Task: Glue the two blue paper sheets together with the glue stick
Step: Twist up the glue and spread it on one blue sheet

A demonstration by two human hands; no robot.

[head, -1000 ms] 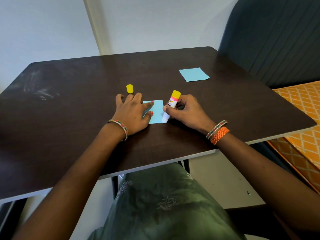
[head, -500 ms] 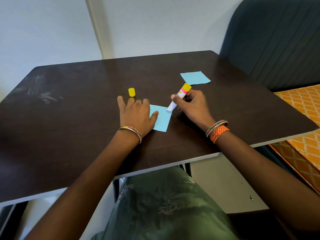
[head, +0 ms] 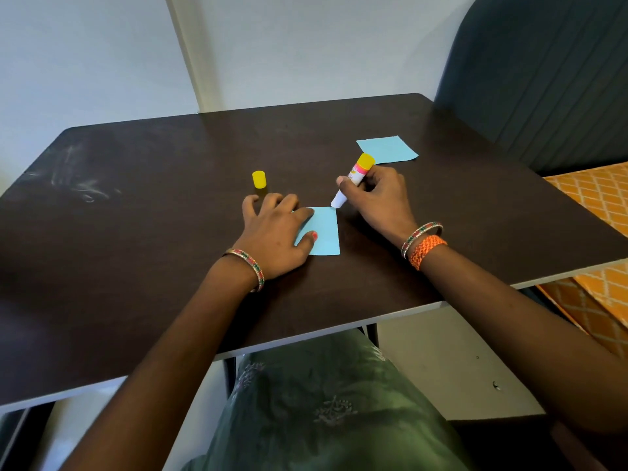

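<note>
I am sitting at a big dark table (head: 142,232). My left hand (head: 275,232) lies flat near the middle of the frame, fingers spread out, pressing down on the left side of the near blue paper sheet (head: 324,232). I think this paper is very thin and light, so it would slide or curl if I did not pin it. Pressing on one side and leaving the rest bare for glue seems best to me.

The other blue paper sheet (head: 387,150) waits in the upper right part of the table, well apart from the first one.

My right hand (head: 377,198) is curled around the glue stick (head: 353,178), pinching its middle. The stick is tilted, with its yellow end up and its white tip down at the far right corner of the near sheet. It looks small, hard and smooth, easy to hold like a fat crayon.

The little yellow cap (head: 259,179) stands upright just above my left fingers.
</note>
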